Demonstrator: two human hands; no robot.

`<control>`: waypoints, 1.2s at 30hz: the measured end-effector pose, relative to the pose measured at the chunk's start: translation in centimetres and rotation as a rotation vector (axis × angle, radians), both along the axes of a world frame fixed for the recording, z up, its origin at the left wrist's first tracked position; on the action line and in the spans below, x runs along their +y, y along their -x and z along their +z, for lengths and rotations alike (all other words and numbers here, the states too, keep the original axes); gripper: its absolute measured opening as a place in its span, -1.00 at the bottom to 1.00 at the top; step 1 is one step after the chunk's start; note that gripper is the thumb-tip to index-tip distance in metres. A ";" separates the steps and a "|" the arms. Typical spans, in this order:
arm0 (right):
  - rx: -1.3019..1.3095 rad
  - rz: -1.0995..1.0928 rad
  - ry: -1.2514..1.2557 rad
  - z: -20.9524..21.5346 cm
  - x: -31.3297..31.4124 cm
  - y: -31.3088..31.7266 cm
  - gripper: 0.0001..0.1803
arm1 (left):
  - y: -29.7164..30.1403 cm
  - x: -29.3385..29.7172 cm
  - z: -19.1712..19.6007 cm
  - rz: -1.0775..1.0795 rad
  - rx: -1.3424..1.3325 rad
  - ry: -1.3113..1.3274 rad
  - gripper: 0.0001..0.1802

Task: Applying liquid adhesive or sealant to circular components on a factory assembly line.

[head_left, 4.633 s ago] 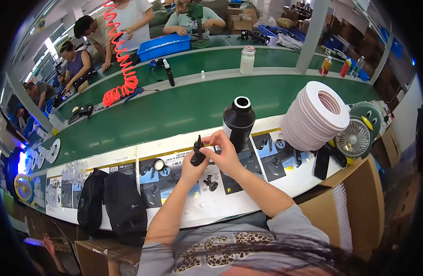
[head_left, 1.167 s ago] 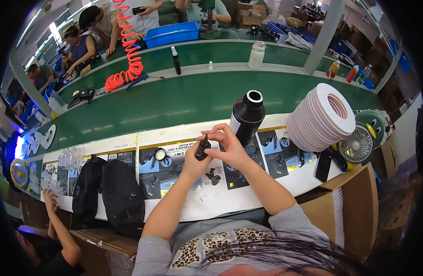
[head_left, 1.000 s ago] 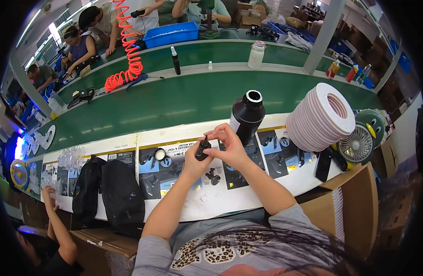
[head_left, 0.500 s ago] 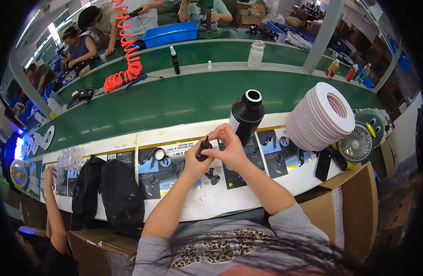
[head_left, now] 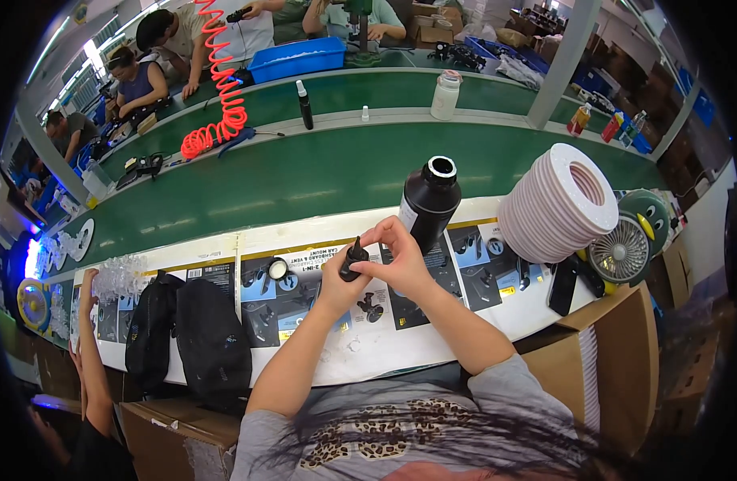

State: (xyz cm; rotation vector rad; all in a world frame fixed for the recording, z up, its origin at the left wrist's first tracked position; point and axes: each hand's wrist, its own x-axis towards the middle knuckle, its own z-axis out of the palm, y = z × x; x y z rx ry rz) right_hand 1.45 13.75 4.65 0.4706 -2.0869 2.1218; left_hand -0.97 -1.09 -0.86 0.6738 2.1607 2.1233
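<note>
A small black dropper bottle with a pointed nozzle [head_left: 354, 258] stands upright between my two hands over the table. My left hand [head_left: 338, 280] is wrapped round its body. The thumb of my right hand [head_left: 402, 260] presses on the bottle's side, and its index finger curls close to the nozzle. Just beyond my right hand stands a large black bottle [head_left: 429, 200], its mouth uncovered. A round cap [head_left: 278, 268], pale inside, lies left of my hands on the printed sheets [head_left: 304, 305] covering the white tabletop.
Pinkish-white stacked rings [head_left: 545, 212], a small fan [head_left: 619, 250] and a phone [head_left: 562, 289] stand right. Left are two black cloth pieces [head_left: 214, 337], clear plastic parts [head_left: 121, 276] and a co-worker's arm [head_left: 94, 361]. A green conveyor [head_left: 320, 172] runs behind; an open carton [head_left: 625, 353] sits right.
My hands and the small bottle have hardly moved. The co-worker's hand at the left has shifted up to the clear plastic parts.
</note>
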 end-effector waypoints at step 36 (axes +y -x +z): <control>0.051 -0.173 -0.001 0.0 -1.0 -0.5 -0.51 | -0.8 1.1 1.0 0.150 0.043 0.039 -0.58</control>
